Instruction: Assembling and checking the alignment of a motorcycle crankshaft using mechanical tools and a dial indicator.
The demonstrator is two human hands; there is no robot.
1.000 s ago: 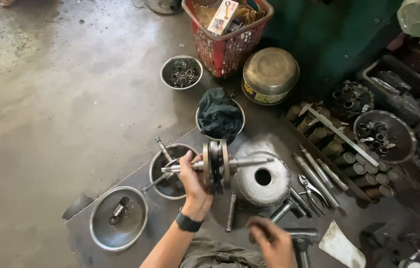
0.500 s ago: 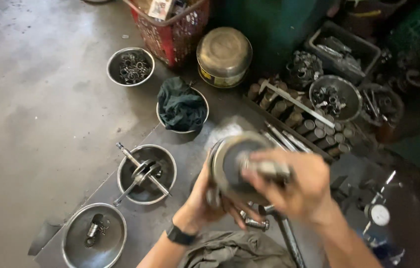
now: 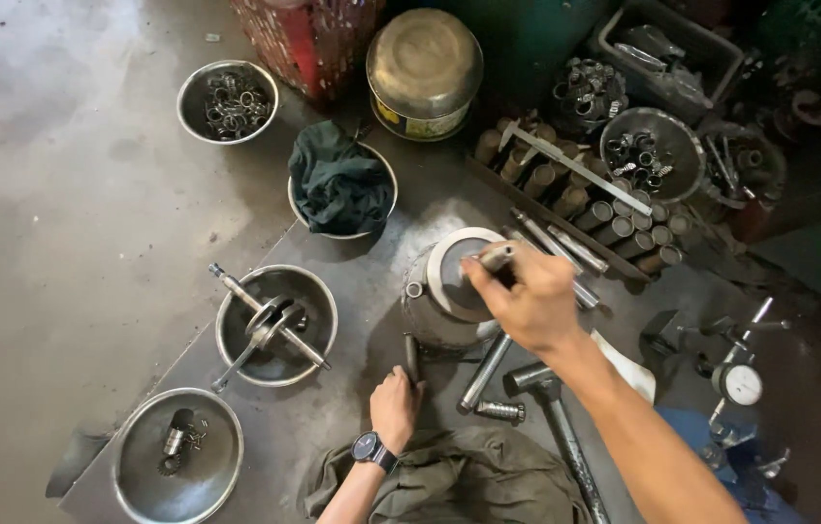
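Right hand [image 3: 527, 301] pinching the crankshaft [image 3: 459, 277] by its stub, upright on the round block [image 3: 430, 325] mid-mat, probably for steadiness. Left hand [image 3: 396, 408] wrapped round a short rod [image 3: 411, 357] just near of it, kept close.

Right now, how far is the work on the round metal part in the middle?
Done: the round part stands on the metal base, and another crankshaft lies in a bowl. In hand: the right hand grips the shaft end on top of the part; the left hand closes on a short rod. Left: the hammer and the dial gauge lie untouched.
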